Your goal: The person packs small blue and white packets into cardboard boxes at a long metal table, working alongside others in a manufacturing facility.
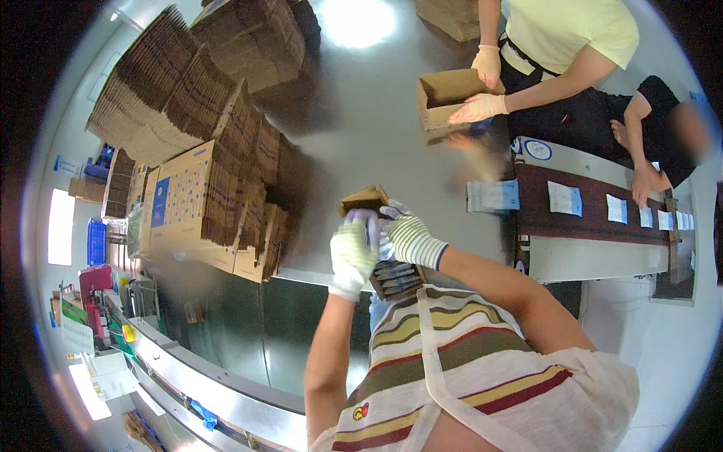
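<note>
In front of my body, at the near edge of a metal table (343,162), stands a small open cardboard box (365,199), its far end showing past my fingers. Several dark silvery packets (395,280) stand in a row in its near part. My left hand (355,252), in a pale glove, reaches over the box's left side, its fingers blurred at the far cardboard. My right hand (412,237), in a green-and-white striped glove, is closed beside it, fingertips mostly hidden. A white and blue packet (386,247) shows partly between the two hands.
Tall stacks of flattened cardboard boxes (192,200) fill the table's left. Across from me a gloved co-worker holds an open carton (444,98). A dark conveyor belt (595,207) carries several white-blue packets (565,199) at the right, with another person beside it. One packet (493,196) lies at its end.
</note>
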Available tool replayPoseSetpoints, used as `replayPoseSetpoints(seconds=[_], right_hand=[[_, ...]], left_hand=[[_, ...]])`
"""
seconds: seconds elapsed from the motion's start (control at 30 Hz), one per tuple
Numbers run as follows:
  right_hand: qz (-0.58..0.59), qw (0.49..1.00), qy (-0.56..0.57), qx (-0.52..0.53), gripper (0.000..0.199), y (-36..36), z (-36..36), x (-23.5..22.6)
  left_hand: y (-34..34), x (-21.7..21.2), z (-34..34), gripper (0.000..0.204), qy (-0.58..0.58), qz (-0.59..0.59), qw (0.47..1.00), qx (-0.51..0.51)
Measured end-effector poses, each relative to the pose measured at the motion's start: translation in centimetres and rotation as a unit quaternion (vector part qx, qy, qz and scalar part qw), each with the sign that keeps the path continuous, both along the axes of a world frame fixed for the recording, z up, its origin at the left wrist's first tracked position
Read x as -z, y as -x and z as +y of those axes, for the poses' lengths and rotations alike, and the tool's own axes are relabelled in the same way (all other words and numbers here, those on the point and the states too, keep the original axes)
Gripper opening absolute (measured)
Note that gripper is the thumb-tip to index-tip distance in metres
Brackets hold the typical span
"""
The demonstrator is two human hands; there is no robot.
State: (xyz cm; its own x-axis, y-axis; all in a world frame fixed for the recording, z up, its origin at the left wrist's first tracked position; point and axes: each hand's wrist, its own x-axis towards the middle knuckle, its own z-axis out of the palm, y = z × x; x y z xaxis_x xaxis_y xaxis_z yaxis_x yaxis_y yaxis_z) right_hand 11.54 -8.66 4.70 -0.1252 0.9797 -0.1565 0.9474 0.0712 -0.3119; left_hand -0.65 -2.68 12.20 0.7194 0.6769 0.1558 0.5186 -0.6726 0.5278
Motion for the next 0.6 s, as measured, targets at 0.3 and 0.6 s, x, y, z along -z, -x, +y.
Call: replayPoseSetpoints(seconds=[0.3,0.6], right_hand=[[0.133,0.979,0.032,0.151,0.084,-1.2,-5.7,1.2],[0.303,0.937,0.038,0.169,0.08,-2.7,-8.7,-3.5]], left_hand=[[-3.1,9.4,3.0,0.029,0.092,0.351,0.93,0.066],[-0.1,6.5,-1.7,0.037,0.036,0.29,0.948,0.123]])
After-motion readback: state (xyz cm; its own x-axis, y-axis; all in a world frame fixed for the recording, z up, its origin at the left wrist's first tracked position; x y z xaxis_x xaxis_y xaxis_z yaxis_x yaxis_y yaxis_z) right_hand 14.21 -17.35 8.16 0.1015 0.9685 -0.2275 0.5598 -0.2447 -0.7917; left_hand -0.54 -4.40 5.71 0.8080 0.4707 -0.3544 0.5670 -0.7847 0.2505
